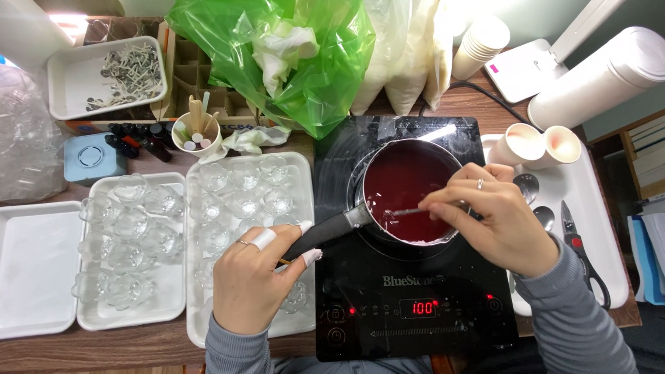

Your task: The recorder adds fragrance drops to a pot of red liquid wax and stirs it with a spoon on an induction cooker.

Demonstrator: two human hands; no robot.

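Stirring looks like the step in hand: the saucepan [405, 188] of dark red liquid sits on the black induction cooktop [410, 285], itself on the desk [121, 342]. Left of the saucepan, the left hand [252, 280] is closed around its black handle [323, 234], steadying it. Above the saucepan's right rim, the right hand [494, 215] pinches a thin metal stirrer [409, 210], fingers curled shut, tip in the liquid. Any next move calls for a firm handle grip and care near the trays of clear glass moulds [247, 206] left of the saucepan.

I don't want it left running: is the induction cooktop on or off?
On. The induction cooktop shows lit red digits and red indicator lights on its front panel, under the saucepan of red liquid.
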